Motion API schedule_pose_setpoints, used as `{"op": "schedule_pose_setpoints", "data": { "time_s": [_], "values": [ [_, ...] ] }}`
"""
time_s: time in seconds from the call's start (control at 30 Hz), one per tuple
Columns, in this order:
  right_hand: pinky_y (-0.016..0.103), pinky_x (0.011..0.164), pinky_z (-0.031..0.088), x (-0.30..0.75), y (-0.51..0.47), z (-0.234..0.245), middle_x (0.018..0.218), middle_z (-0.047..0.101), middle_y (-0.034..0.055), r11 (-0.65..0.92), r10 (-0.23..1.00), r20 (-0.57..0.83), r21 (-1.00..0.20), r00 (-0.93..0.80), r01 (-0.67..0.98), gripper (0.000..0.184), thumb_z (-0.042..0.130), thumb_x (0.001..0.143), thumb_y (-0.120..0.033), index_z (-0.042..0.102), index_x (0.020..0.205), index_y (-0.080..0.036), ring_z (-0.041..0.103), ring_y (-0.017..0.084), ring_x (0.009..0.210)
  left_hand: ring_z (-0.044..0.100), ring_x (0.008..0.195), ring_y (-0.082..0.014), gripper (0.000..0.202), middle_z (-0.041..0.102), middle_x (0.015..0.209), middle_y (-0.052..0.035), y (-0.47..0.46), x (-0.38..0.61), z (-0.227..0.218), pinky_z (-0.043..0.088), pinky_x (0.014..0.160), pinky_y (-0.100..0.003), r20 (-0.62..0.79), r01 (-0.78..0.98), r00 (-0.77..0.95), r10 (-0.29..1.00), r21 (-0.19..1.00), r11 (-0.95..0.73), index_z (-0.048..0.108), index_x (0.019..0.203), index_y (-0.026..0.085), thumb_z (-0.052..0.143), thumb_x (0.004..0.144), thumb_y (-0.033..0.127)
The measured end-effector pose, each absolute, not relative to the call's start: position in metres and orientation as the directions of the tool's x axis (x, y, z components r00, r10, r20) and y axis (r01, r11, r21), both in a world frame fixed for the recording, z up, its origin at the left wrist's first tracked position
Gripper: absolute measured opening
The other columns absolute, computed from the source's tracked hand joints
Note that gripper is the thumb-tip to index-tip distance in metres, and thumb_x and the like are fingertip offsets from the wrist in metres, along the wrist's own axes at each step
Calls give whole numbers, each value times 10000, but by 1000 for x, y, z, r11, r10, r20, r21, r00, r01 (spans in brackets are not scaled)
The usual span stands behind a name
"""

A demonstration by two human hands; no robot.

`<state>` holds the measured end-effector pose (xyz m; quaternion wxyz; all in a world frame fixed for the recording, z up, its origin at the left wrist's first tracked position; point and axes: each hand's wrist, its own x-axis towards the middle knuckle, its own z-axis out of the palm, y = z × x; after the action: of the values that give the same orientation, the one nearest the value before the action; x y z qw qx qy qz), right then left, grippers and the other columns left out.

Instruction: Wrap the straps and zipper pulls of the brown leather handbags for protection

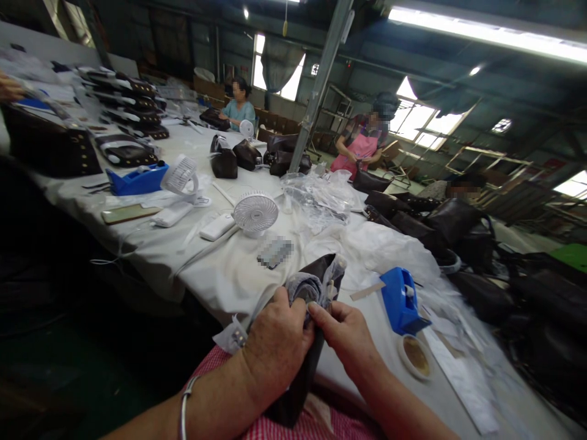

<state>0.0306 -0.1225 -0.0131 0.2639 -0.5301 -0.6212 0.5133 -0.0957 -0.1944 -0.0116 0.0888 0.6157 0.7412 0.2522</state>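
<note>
My left hand (275, 345) is closed around a dark brown leather piece (298, 385) that stands on edge over my lap, with a roll of grey wrapping (306, 287) at its top. My right hand (345, 333) pinches the clear plastic and a small white part (331, 287) at the top of the same piece. A silver bangle (184, 403) sits on my left wrist. White paper (229, 336) hangs from the piece's left side.
A white-covered table (220, 269) carries a blue tape dispenser (401, 299), a small dish (415, 355), two white desk fans (255, 212), a phone (128, 212), crumpled plastic (316, 195) and dark bags (458, 226). Other people work at the far end (362, 143).
</note>
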Motion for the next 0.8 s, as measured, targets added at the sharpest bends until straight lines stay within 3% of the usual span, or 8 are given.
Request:
{"op": "schedule_pose_setpoints", "data": {
  "time_s": [0.2, 0.5, 0.8],
  "values": [
    [231, 446, 261, 38, -123, -8, 470, 488, -32, -129, 905, -243, -940, -350, 317, 375, 735, 676, -483, 620, 565, -144, 365, 77, 449, 604, 766, -246, 111, 530, 920, -94, -196, -104, -5, 539, 714, -365, 197, 867, -231, 953, 487, 109, 634, 899, 186, 534, 888, 234],
    [222, 403, 284, 34, -127, -13, 500, 549, -16, -225, 911, -298, -939, -287, 259, 327, 728, 641, -448, 663, 627, -127, 402, 75, 405, 591, 793, -244, 148, 542, 913, -98, -195, -109, -10, 521, 766, -372, 216, 840, -222, 951, 537, 75, 635, 922, 166, 515, 889, 246],
    [215, 407, 293, 26, -124, -14, 487, 544, -25, -181, 926, -239, -960, -293, 212, 339, 760, 661, -448, 609, 592, -152, 420, 81, 419, 604, 854, -210, 230, 632, 859, -59, -198, -120, 4, 481, 821, -332, 116, 699, -219, 969, 711, 73, 660, 875, 173, 470, 932, 290]
  ]
}}
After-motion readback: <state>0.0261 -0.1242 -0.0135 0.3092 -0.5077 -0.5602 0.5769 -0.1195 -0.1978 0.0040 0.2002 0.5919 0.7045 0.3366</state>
